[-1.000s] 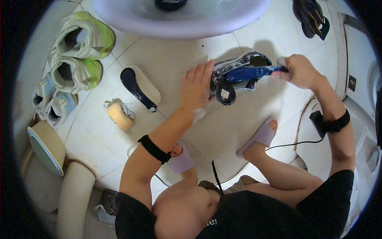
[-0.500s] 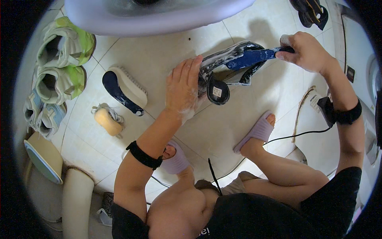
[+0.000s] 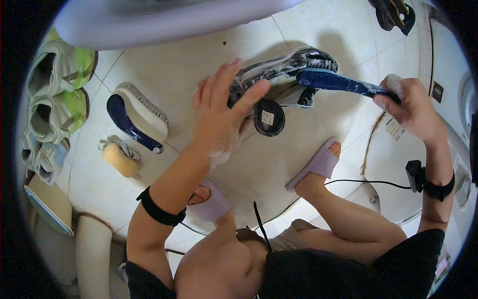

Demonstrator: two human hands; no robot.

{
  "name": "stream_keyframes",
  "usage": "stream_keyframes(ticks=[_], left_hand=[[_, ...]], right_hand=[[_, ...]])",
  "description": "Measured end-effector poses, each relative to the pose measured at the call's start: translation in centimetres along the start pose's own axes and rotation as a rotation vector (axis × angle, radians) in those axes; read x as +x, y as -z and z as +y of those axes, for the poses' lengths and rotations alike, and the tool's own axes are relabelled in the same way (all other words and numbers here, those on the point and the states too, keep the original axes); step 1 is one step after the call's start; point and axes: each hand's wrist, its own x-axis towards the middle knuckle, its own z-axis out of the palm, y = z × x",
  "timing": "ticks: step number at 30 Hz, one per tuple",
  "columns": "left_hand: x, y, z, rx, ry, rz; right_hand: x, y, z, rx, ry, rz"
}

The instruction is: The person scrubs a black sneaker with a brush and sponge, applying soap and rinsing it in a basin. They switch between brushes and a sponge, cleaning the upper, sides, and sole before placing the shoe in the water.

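A soapy black shoe point(image 3: 279, 67) lies tilted above the tiled floor, its label-bearing tongue point(image 3: 269, 117) hanging toward me. My left hand point(image 3: 219, 109) is at one end of the shoe, thumb across it and fingers on the far side, and grips it. In my right hand point(image 3: 411, 104) is the handle of a blue scrubbing brush point(image 3: 343, 82). Its bristles meet the shoe's other end, where white suds cling. Foam covers parts of both hands.
A second brush point(image 3: 134, 124) and a yellow soap bar point(image 3: 119, 160) rest on the floor at left. Beyond them stand pale shoes point(image 3: 50, 107). A pale purple basin point(image 3: 164, 30) fills the top left. Black footwear point(image 3: 393, 15) lies at the far right, and a cable point(image 3: 368, 182) crosses beside my slippers point(image 3: 318, 167).
My right hand has drawn back to the right and nearer, with the brush swung so its bristles show on the shoe. My left hand's thumb has spread across the shoe.
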Motion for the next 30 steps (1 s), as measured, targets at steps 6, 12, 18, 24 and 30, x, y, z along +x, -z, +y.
stream_keyframes(ticks=[6, 12, 18, 24, 30], left_hand=[[2.5, 1.1, -0.2, -0.162, -0.030, -0.211], [3.1, 0.6, 0.2, -0.077, 0.073, -0.296], [2.2, -0.2, 0.6, 0.008, 0.021, -0.329], [0.4, -0.8, -0.2, -0.101, -0.041, -0.241], [-0.3, 1.1, -0.1, -0.175, -0.083, -0.093]], right_hand=[[1.7, -0.9, -0.1, -0.115, 0.185, 0.081], [1.0, -1.3, 0.5, -0.076, 0.186, 0.109], [-4.3, -2.4, 3.0, 0.452, 0.075, 0.274], [-10.5, -3.5, 6.6, 0.841, -0.274, 0.299], [-12.9, -4.4, 7.8, 0.772, -0.321, 0.279]])
